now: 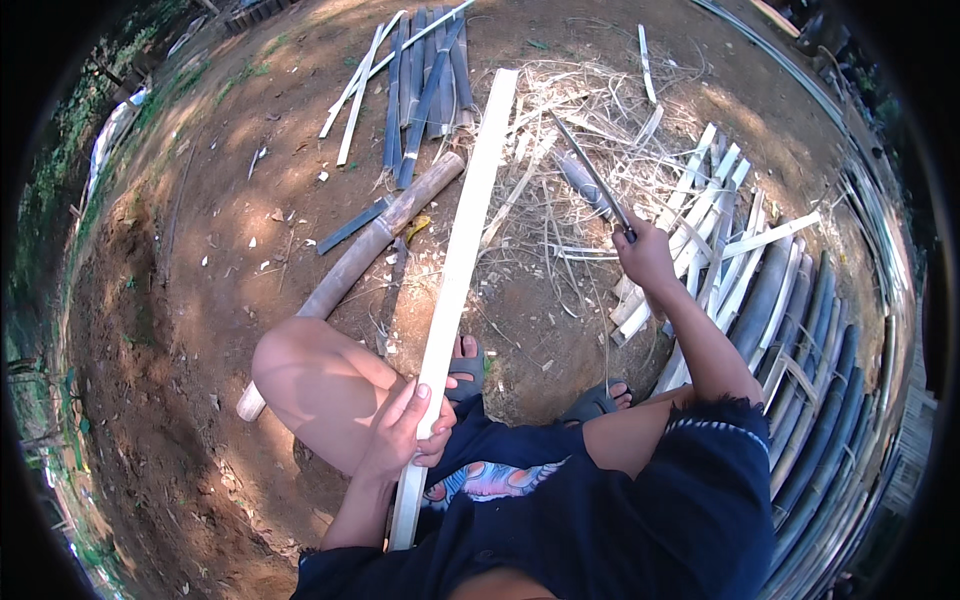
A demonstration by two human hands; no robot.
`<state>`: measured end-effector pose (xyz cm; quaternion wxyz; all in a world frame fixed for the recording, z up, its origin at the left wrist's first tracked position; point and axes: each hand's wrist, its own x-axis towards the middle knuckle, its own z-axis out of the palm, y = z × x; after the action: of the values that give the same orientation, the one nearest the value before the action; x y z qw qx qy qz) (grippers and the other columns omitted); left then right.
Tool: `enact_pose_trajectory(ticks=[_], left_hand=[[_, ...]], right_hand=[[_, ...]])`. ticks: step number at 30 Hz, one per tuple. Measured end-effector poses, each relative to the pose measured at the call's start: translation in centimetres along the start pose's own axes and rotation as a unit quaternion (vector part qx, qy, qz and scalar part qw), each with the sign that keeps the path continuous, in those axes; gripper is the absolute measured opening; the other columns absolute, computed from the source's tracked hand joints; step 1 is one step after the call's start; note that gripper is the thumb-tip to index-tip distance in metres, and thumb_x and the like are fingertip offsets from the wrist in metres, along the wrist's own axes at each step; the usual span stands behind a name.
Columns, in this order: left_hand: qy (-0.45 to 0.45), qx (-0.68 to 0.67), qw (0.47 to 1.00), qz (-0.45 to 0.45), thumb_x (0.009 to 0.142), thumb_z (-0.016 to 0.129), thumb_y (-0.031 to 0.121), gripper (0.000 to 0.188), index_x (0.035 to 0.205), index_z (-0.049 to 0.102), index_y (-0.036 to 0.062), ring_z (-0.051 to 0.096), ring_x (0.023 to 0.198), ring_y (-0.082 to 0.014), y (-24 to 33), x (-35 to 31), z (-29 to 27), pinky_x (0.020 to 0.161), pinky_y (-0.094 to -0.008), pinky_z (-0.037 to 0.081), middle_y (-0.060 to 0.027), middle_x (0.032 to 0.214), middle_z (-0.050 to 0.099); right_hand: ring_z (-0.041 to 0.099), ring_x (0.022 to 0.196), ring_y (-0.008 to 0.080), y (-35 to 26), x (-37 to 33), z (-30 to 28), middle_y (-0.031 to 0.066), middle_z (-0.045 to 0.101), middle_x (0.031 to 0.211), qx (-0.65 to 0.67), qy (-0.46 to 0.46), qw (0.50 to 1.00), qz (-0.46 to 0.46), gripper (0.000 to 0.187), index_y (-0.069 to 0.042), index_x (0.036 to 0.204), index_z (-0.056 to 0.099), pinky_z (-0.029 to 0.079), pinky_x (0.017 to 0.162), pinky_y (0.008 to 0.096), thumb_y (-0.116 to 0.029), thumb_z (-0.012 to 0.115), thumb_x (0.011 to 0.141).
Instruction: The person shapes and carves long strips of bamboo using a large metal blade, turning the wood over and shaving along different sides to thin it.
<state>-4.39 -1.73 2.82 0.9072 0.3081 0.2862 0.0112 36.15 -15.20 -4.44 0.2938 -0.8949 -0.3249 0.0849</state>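
My left hand (412, 425) is wrapped round the lower part of a long, pale split bamboo strip (468, 230). The strip slants up and away from my lap, its far end near the shavings. In my right hand (645, 252) is a long-bladed knife (590, 168), gripped by its dark handle. Its blade points away and to the left, apart from the strip. Under the blade, on the ground, a short bamboo piece (580, 182) lies among the shavings.
A bamboo pole (365, 255) lies on the ground beyond my left knee. Curly shavings (600, 130) cover the ground ahead. Dark bamboo slats (430, 75) are stacked at the far side. Split pale strips (700, 235) and long dark bamboo lengths (815, 400) are piled at my right.
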Motion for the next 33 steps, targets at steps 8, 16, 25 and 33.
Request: enact_pose_trajectory(ticks=[8,16,25,33], left_hand=[[0.005,0.032,0.999,-0.006,0.108,0.043,0.033,0.034,0.123,0.048,0.0025,0.047,0.051,-0.0094,2.9,5.2,0.7,0.041,-0.0234,0.042,-0.0076,0.089,0.053],[-0.011,0.032,0.997,-0.068,0.108,0.046,0.032,0.026,0.113,0.047,0.0062,0.039,0.047,-0.0048,1.9,4.6,2.3,0.04,-0.0205,0.033,-0.0003,0.079,0.046],[-0.003,0.123,0.988,-0.095,0.109,0.044,0.034,0.027,0.113,0.046,0.0075,0.034,0.047,-0.004,1.3,3.3,3.8,0.04,-0.0206,0.03,0.0004,0.075,0.043],[-0.005,0.07,0.995,-0.069,0.109,0.044,0.033,0.025,0.111,0.046,0.0076,0.032,0.046,-0.0037,1.3,1.7,2.9,0.039,-0.0199,0.029,0.0002,0.075,0.042]], right_hand=[[0.059,0.054,0.0252,-8.3,-8.3,0.0,0.0103,0.058,0.071,-0.024,-0.039,0.953,-0.3,0.075,-0.029,0.153,0.043,0.051,0.054,0.0401,-0.012,0.069,0.085],[0.057,0.054,0.0224,-7.0,-7.3,0.4,0.005,0.049,0.071,-0.17,0.018,0.897,-0.407,0.082,-0.031,0.149,0.048,0.048,0.048,0.0374,-0.011,0.073,0.073],[0.06,0.054,0.0237,-6.0,-5.8,-1.3,0.0055,0.054,0.069,-0.177,-0.026,0.891,-0.417,0.077,-0.032,0.147,0.05,0.049,0.048,0.0377,-0.014,0.073,0.076],[0.063,0.06,0.025,-7.0,-7.7,-0.8,0.0069,0.054,0.073,-0.169,-0.022,0.858,-0.485,0.08,-0.03,0.152,0.043,0.053,0.05,0.0392,-0.014,0.071,0.078]])
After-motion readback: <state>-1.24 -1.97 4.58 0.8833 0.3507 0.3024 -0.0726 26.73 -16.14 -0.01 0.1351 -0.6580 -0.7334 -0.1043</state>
